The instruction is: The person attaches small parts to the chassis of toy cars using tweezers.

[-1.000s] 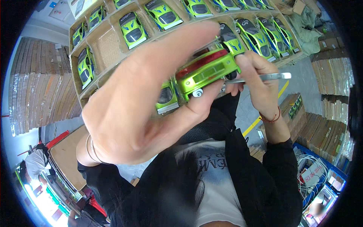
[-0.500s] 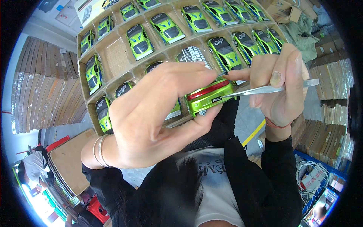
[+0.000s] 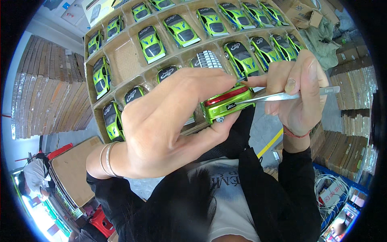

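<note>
My left hand [image 3: 157, 117] is closed around a green toy car [image 3: 215, 111], its thumb below and fingers above. The car's end with a red strip and a small black plate faces up toward me. My right hand [image 3: 300, 97] pinches metal tweezers [image 3: 278, 97], whose tips meet the car beside the black plate. Its outstretched index finger reaches the car's upper edge, close to my left fingertips. Beyond both hands lies a divided brown tray [image 3: 123, 60] holding several similar green cars with black tops. One compartment holds a sheet of black-and-white strips [image 3: 207, 59].
Stacks of flat cardboard stand at the left [image 3: 48, 88] and right [image 3: 342, 153]. An open carton [image 3: 306, 16] sits at the far right. Coiled white cable [image 3: 332, 193] lies in a blue bin at lower right. Another person [image 3: 36, 173] is at the lower left.
The car, my left hand and the tweezer tips have shifted slightly right in the picture. The tray also appears slightly lower and further right. Both grips stay the same.
</note>
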### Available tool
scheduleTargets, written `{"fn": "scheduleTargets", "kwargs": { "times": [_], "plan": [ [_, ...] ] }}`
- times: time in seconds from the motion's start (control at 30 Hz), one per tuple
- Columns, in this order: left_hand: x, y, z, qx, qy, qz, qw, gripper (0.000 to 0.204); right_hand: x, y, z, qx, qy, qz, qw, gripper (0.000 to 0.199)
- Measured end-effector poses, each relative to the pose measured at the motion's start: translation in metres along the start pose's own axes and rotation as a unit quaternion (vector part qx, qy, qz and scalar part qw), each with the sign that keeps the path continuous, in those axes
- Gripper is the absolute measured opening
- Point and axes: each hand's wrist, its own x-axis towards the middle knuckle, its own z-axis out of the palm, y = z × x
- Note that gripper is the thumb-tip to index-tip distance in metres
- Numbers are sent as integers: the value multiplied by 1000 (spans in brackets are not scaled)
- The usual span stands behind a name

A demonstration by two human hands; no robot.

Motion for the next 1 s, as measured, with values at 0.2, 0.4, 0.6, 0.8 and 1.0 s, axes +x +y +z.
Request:
{"fn": "scheduleTargets", "kwargs": {
  "times": [0.2,0.4,0.6,0.8,1.0],
  "plan": [
    [0,1,1,-2,4,7,1000,47,-1,-2,2,-8,6,2,1000,37],
    [0,-1,1,-1,6,9,1000,47,-3,-1,1,-13,10,-7,1000,36],
    [-1,-2,2,2,7,14,1000,47,-5,0,0,-15,4,-9,1000,37],
    [-1,-1,3,4,8,21,1000,47,-6,0,0,-19,6,-13,1000,37],
    [-5,-6,3,8,13,42,999,42,-4,0,3,-27,18,-10,999,37]
  ]
}}
